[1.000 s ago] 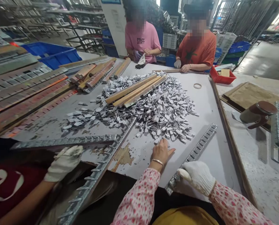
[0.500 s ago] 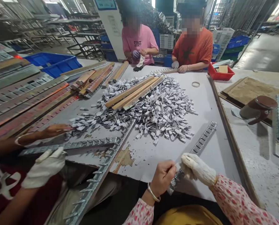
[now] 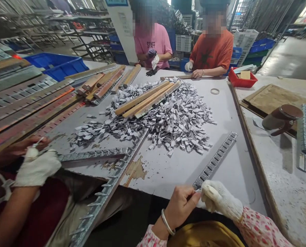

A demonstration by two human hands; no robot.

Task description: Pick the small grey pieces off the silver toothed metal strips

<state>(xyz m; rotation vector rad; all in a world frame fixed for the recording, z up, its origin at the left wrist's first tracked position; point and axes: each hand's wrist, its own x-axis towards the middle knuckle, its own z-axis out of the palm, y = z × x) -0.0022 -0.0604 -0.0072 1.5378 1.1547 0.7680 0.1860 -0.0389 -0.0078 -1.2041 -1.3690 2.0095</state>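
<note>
My left hand (image 3: 180, 207) is bare, with a bangle at the wrist, and its fingers are closed in a pinch at the lower end of a grey slotted strip (image 3: 216, 158). A small pale sliver (image 3: 198, 192) shows at its fingertips. My right hand (image 3: 221, 199) wears a white knitted glove. Its fingers are curled closed beside my left hand, and what they hold, if anything, is hidden. The strip slants away across the white table; its near end is covered by my hands. Beyond it lies a heap of small white-and-grey pieces (image 3: 178, 120).
Wooden bars (image 3: 142, 101) lie on the heap. A long toothed strip (image 3: 104, 192) juts over the table edge at left, near a co-worker's gloved hand (image 3: 38, 168). A brown-lidded mug (image 3: 281, 118) and red tray (image 3: 243, 79) stand right. Two people work across the table.
My hands have drawn slightly toward me, uncovering more of the slotted strip. The co-worker's bare hand at left has come back from the heap to the gloved one.
</note>
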